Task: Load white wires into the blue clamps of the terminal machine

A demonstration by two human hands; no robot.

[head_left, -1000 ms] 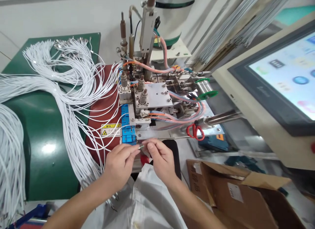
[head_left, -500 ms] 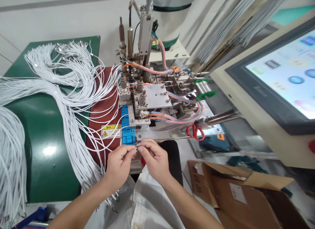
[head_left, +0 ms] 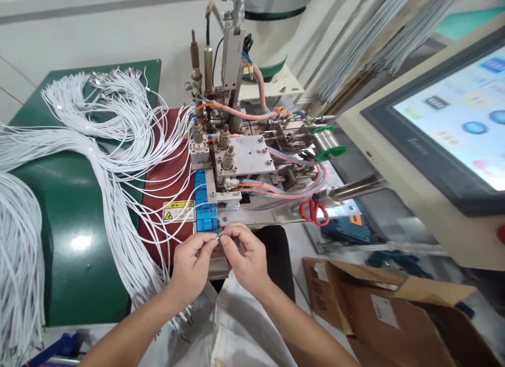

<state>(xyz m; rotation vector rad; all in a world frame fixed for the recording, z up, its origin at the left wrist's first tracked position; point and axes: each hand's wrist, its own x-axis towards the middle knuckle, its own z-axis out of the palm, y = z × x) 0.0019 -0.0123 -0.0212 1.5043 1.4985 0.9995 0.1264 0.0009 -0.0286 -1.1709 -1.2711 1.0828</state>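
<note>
Both hands meet at the front end of the blue fixture blocks [head_left: 205,214]. My left hand [head_left: 192,264] pinches a white cable close to its end, between thumb and index finger. Against it, the thumb and forefinger of my right hand [head_left: 248,259] are closed on the short tip of the same cable. The tip is tiny and mostly covered by fingers. Many more white cables [head_left: 114,220] spread in bundles on the left, and a few of them run into the blue blocks.
A soldering-type machine [head_left: 244,151] with a wire spool [head_left: 326,143] stands ahead. Red-handled scissors [head_left: 314,211] lie on its right. The touchscreen panel [head_left: 457,120] juts in at right, above an open cardboard box [head_left: 394,325]. A green table [head_left: 79,272] lies left.
My right hand has shifted very slightly left, its fingers still at the cable tip. The left hand stays nearly in place, and the view has tilted a little.
</note>
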